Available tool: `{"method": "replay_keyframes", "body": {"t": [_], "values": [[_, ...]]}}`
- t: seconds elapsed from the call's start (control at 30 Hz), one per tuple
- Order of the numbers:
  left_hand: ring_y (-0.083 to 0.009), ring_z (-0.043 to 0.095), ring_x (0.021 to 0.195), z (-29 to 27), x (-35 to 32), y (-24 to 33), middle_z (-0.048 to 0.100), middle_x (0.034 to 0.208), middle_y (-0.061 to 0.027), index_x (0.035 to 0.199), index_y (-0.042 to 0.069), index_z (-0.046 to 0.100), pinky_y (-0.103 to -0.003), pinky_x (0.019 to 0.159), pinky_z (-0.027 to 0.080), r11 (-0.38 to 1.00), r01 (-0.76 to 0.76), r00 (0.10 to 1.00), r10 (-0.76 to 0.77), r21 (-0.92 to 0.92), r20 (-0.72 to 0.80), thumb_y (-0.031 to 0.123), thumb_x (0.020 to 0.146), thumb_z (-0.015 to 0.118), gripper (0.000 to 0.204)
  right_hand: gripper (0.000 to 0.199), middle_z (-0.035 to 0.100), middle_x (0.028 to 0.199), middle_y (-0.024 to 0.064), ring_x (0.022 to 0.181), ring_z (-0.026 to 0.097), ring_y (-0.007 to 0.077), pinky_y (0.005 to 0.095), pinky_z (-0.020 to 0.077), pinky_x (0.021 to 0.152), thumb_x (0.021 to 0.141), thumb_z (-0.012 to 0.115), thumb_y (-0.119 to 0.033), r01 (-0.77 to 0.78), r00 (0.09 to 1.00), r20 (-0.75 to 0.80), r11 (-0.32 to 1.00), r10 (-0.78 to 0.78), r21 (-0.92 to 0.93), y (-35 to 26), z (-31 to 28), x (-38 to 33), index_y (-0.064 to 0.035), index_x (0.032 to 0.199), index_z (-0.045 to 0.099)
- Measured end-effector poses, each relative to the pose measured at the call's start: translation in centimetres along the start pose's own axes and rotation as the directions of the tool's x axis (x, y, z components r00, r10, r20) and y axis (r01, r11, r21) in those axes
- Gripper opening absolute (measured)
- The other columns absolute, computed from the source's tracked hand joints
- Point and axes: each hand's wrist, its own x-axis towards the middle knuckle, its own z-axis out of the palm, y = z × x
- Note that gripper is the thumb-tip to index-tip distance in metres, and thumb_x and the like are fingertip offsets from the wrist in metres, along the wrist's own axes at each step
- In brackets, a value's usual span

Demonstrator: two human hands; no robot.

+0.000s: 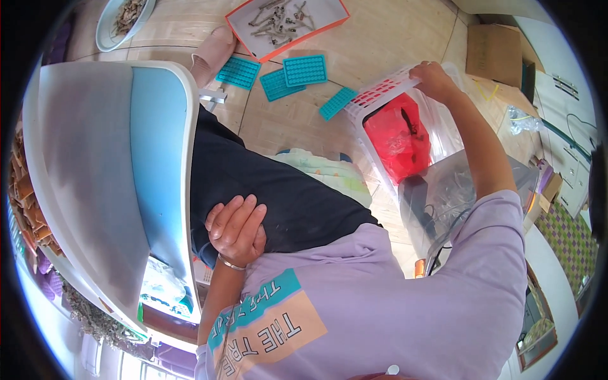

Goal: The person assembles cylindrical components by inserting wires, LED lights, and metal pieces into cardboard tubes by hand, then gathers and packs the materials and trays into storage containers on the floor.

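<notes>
My right hand (434,82) reaches out to the right, its fingers hooked over the rim of a white plastic basket (387,85) with slotted sides. Inside the basket lies a red plastic bag (399,139) with something dark on it. Close to my body, my left hand (237,231) rests on my dark trousers (272,183), fingers side by side and slightly bent, with nothing seen in it. A bracelet circles that wrist.
Several teal moulded trays (304,70) lie on the tiled floor beside a pink slipper (214,56). Beyond them is an orange-rimmed box (286,25) of small twig-like pieces. A blue-and-white curved panel (161,139) stands at left; a clear grey bin (443,190) is at right.
</notes>
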Motion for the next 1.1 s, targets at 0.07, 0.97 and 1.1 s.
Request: {"method": "replay_keyframes", "body": {"t": [0.07, 0.97, 1.1], "values": [[-0.0244, 0.059, 0.111, 0.1, -0.1, -0.2, 0.069, 0.11, -0.0072, 0.098, 0.011, 0.073, -0.042, 0.104, 0.036, 1.0, -0.009, 1.0, 0.009, 0.005, 0.005, 0.025, 0.091, 0.048, 0.03, 0.019, 0.066, 0.088, 0.0082, 0.093, 0.061, 0.032, 0.0445, 0.0458, 0.081, 0.071, 0.073, -0.015, -0.03, 0.999, -0.018, 0.999, 0.03, 0.028, -0.7, -0.4, -0.1, -0.009, 0.086, 0.063], [-0.0215, 0.055, 0.107, 1.3, 1.2, 0.5, 0.065, 0.107, -0.0026, 0.097, 0.019, 0.068, -0.041, 0.104, 0.034, 0.992, -0.016, 1.0, 0.015, 0.127, 0.008, 0.024, 0.088, 0.046, 0.025, 0.023, 0.063, 0.088, 0.0098, 0.091, 0.062, 0.031, 0.0426, 0.0505, 0.08, 0.068, 0.072, -0.025, 0.047, 0.996, 0.08, 0.999, -0.048, 0.008, 0.3, -2.0, 2.0, -0.0091, 0.083, 0.065], [-0.0256, 0.054, 0.108, 1.0, 1.6, 0.4, 0.064, 0.107, -0.0092, 0.1, 0.013, 0.063, -0.044, 0.104, 0.033, 0.99, -0.064, 0.997, 0.058, 0.127, 0.049, 0.023, 0.091, 0.042, 0.025, 0.023, 0.063, 0.087, 0.0097, 0.089, 0.062, 0.0312, 0.0419, 0.0506, 0.078, 0.065, 0.072, -0.023, 0.029, 0.996, 0.088, 0.999, -0.031, 0.025, -0.1, -2.2, 2.4, -0.0076, 0.081, 0.064]]}}
